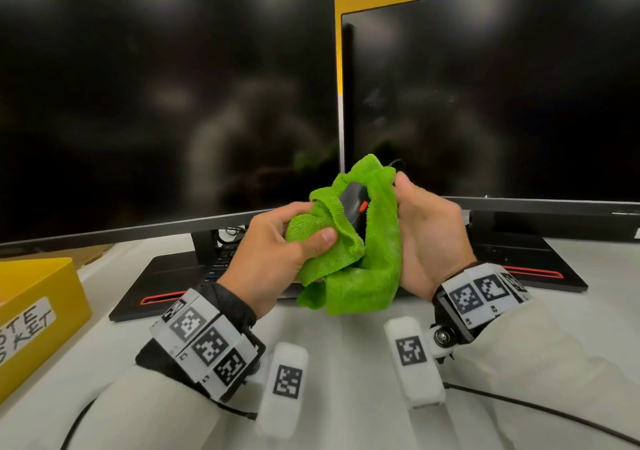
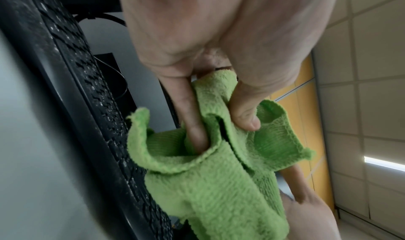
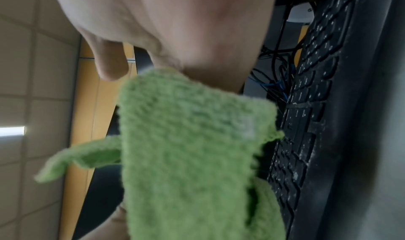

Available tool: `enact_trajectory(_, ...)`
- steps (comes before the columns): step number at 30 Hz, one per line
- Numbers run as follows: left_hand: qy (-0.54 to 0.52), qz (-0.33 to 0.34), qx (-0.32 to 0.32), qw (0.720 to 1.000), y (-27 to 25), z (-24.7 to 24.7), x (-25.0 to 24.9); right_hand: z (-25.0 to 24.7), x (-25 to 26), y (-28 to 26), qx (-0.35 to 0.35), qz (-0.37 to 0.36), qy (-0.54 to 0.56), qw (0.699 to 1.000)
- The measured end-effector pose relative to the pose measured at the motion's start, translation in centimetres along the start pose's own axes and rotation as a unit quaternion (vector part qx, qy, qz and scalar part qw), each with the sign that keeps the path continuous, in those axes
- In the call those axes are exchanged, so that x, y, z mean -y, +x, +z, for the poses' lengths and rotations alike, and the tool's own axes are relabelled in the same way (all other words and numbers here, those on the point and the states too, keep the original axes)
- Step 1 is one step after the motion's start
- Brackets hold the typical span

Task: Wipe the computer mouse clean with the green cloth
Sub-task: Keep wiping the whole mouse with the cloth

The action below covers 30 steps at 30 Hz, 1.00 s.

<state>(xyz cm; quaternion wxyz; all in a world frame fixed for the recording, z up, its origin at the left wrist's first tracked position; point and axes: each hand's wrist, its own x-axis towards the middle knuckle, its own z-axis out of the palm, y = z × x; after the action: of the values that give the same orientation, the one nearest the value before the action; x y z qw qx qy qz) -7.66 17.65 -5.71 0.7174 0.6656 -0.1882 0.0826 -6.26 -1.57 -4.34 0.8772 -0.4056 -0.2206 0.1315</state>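
Note:
A black computer mouse [image 1: 354,203] with a red wheel is held up in front of the monitors, mostly wrapped in the green cloth [image 1: 360,276]. My left hand [image 1: 294,238] grips a bunched part of the cloth [image 2: 208,174] between thumb and fingers, against the mouse's left side. My right hand [image 1: 426,231] holds the wrapped mouse from the right, with the cloth [image 3: 186,148] draped down over its palm. The mouse's cable shows just above the right thumb. Neither wrist view shows the mouse.
Two dark monitors [image 1: 166,110] [image 1: 502,103] stand close behind the hands on red-trimmed bases [image 1: 162,287]. A black keyboard [image 2: 87,105] [image 3: 306,122] lies beneath them. A yellow box [image 1: 31,311] sits at the left on the white desk [image 1: 346,363]. A cable [image 1: 536,411] runs at lower right.

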Motion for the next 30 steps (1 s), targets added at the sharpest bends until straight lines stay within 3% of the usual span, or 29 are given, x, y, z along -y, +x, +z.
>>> enact_trajectory(3, -0.007, 0.003, -0.006, 1.000, 0.1, -0.2, 0.0, -0.6, 0.2, 0.0, 0.060, -0.001, 0.014, 0.998)
enact_trajectory(5, -0.005, 0.004, -0.004, 1.000, 0.1, 0.0, 0.0, -1.0, -0.1, 0.4, 0.050, -0.015, -0.035, 0.998)
enact_trajectory(9, 0.012, 0.002, 0.005, 1.000, -0.2, 0.1, -0.1, -1.3, -1.2, 0.8, 0.014, -0.076, -0.146, 0.986)
enact_trajectory(11, 0.024, 0.000, 0.013, 1.000, -0.3, 0.2, 0.0, -1.5, -1.4, 0.8, -0.039, -0.108, -0.164, 0.980)
enact_trajectory(15, 0.046, 0.001, 0.026, 0.999, -0.2, 0.4, 0.1, -1.2, -1.1, 0.8, -0.124, -0.140, -0.175, 0.967)
enact_trajectory(19, 0.047, -0.007, 0.029, 0.998, -0.3, 0.2, -0.1, -1.0, -0.9, 1.1, -0.161, -0.128, -0.132, 0.970)
enact_trajectory(22, 0.056, -0.008, 0.014, 0.998, -0.4, 0.5, -0.3, -0.7, -1.0, 1.1, -0.151, -0.118, -0.096, 0.977)
enact_trajectory(25, 0.089, 0.008, -0.017, 0.996, -0.4, 0.5, -0.4, -0.5, -1.4, 0.9, -0.101, -0.117, -0.129, 0.980)
enact_trajectory(30, 0.129, 0.008, -0.034, 0.991, -0.5, 0.6, -0.3, -0.3, -1.5, 0.7, -0.130, -0.124, -0.175, 0.968)
